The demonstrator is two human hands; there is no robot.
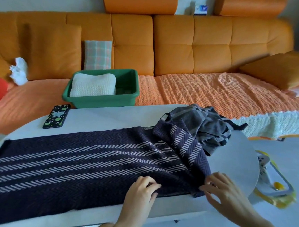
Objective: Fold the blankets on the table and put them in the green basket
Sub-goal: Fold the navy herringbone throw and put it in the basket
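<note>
Your left hand (141, 190) is pinching the near hem of the navy blanket (68, 165), fingers curled over it. Your right hand (222, 188), close beside it, is gripping the bunched right corner between thumb and fingertips. Both are working at the blanket's right end, so its long axis is running leftward across the table (109, 117). Beyond, the grey blanket (206, 126) is lying crumpled. Farther still, the green basket (100, 100) is sitting on the sofa (193, 42).

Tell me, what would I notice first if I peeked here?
The big orange sofa fills the back. On the white table lies a dark striped blanket, its near edge held by the left hand and right hand. A green basket on the sofa holds a folded white blanket.
</note>
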